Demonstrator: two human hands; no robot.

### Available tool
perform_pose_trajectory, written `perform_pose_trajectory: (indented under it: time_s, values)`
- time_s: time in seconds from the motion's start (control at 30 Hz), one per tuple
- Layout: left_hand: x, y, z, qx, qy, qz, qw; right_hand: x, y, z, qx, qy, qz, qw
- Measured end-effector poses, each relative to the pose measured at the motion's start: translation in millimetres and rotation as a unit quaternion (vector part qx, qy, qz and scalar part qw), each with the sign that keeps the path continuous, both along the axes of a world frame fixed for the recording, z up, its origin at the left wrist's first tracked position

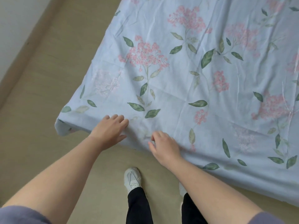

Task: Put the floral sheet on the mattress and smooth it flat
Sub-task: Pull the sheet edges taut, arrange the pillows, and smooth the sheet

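On the bed: one sheet (186, 75), spread, creased, draping over the near corner.
Left hand (110, 130): my grip spread, flat on the sheet.
Right hand (165, 146): fingers curled, pinching the sheet's edge.
Shoes: one fully visible (132, 178).

Single head view, steeply downward, close over bed corner (64, 125) and floor (40, 94)

A home bedroom: a bed draped in a pale blue floral cotton sheet (186, 81), beige wood-look floor (53, 65), plain white wall (14, 21).
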State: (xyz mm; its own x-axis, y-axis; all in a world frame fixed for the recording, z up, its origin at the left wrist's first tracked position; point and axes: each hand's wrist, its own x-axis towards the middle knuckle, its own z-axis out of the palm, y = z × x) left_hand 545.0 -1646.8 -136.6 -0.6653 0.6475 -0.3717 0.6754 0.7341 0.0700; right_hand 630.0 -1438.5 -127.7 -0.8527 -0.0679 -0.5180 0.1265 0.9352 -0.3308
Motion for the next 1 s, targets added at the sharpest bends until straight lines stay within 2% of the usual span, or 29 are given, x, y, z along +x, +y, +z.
perform_pose_trajectory:
  time_s: [0.13,0.23,0.37,0.53,0.67,0.8,0.87,0.93,1.0]
  values:
    - [-21.8,-45.9,-3.7,-0.046,0.042,0.075,0.995,-23.3,-49.5,-8.7,0.012,0.069,0.041,0.997]
    - [-30.9,-62.0,-13.2,-0.038,0.054,0.083,0.994,-40.4,-75.3,-20.3,0.033,0.084,0.027,0.996]
    - [-40.4,-71.8,-23.7,0.014,0.055,0.063,0.996,-58.3,-84.6,-29.9,0.032,0.085,0.002,0.996]
    - [-44.2,-82.9,-22.0,0.112,0.032,0.054,0.992,-50.7,-86.1,-22.3,-0.045,0.079,-0.045,0.995]
    - [-49.2,-102.0,-18.5,0.075,0.033,0.089,0.993,-52.5,-102.7,-14.0,-0.071,0.066,-0.053,0.994]
    - [-54.6,-115.3,-18.3,0.015,0.025,0.119,0.992,-62.2,-114.9,-19.0,-0.015,0.027,-0.012,0.999]
    - [-53.7,-117.5,-21.7,0.014,0.009,0.163,0.987,-68.3,-115.2,-21.5,0.008,0.020,-0.004,1.000]
    - [-52.8,-119.2,-27.2,0.033,0.003,0.284,0.958,-75.8,-112.5,-22.8,0.009,0.009,-0.002,1.000]
    - [-50.3,-120.7,-28.6,-0.008,-0.040,0.369,0.928,-80.4,-109.4,-23.3,-0.012,0.000,0.003,1.000]
